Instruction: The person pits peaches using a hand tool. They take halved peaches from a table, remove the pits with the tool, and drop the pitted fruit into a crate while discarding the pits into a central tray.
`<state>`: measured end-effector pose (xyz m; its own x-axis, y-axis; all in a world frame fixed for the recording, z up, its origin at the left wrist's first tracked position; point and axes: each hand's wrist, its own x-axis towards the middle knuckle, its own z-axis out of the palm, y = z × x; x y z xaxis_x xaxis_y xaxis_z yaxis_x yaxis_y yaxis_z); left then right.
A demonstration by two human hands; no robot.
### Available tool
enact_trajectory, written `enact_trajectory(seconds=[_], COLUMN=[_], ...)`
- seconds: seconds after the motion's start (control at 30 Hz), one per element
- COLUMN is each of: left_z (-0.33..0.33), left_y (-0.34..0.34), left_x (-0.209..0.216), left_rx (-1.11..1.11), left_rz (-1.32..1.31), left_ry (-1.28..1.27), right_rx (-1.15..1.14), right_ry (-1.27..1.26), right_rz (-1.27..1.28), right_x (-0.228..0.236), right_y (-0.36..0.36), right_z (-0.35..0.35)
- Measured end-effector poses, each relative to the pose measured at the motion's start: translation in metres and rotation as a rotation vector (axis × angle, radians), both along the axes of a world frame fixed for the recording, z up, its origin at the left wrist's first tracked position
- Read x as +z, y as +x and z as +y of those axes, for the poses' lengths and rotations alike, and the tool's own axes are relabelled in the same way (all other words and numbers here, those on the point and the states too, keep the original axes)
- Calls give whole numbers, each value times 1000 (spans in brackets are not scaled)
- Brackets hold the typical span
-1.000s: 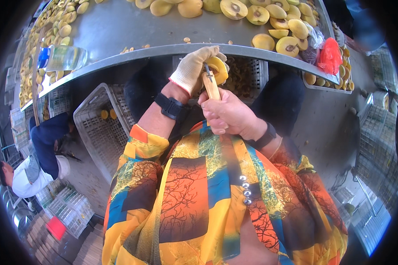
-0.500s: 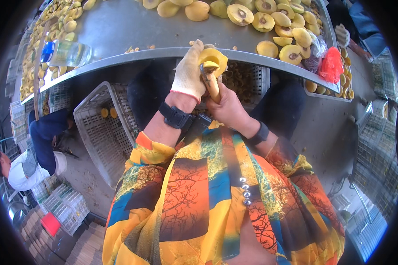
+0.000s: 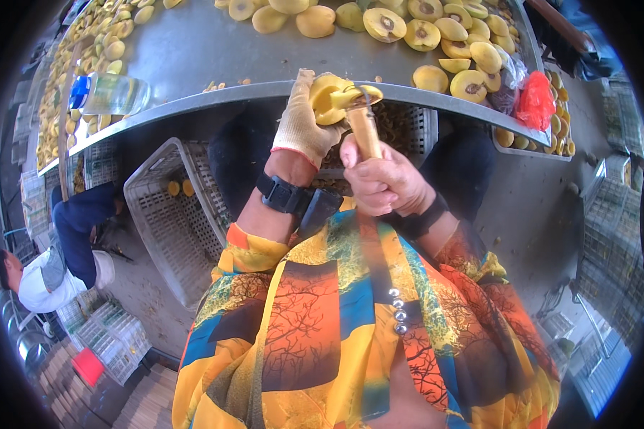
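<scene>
My left hand (image 3: 297,129), in a cream knit glove, is closed around a yellow peach half (image 3: 325,99) in front of the table edge. The peach's hollow faces up. In my bare right hand (image 3: 390,182) is a wooden-handled pitting tool (image 3: 365,133), held upright with a thin curved metal end. At that metal end, against the right side of the peach, rests a yellow piece of flesh (image 3: 359,93). Whether this piece is cut free, I cannot tell. Below my hands, a crate of small brown pieces (image 3: 408,132) is partly hidden.
Peach halves (image 3: 469,86) with brown pits lie on the metal table (image 3: 200,50). A blue-capped bottle (image 3: 111,94) stands left, a red plastic bag (image 3: 535,104) right. A grey slatted crate (image 3: 175,222) is beside my leg. Another person (image 3: 54,279) sits at far left.
The tool's metal end has risen out of the peach's hollow to its right side, with flesh at its tip. My right hand has shifted rightward, and the peach has tilted.
</scene>
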<state>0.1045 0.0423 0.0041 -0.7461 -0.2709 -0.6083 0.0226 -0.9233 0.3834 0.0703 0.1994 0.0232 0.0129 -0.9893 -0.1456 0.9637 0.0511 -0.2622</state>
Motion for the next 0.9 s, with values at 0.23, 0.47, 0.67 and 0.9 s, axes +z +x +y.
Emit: enact_trajectory(seconds=[0.23, 0.47, 0.67, 0.9], left_z=[-22, -100, -143, -35], left_y=[22, 138, 109, -123], left_x=[17, 19, 31, 27], left_rx=[24, 70, -29, -625], left_rz=[130, -552, -806, -339], left_ry=[-169, -1325, -1736, -2372], right_rx=[-134, 107, -24, -306], right_ry=[-75, 623, 632, 647], right_rz=[163, 1817, 1835, 1702], right_x=[-18, -36, -29, -14], right_y=[-21, -7, -13, -8], right_z=[29, 28, 21, 37])
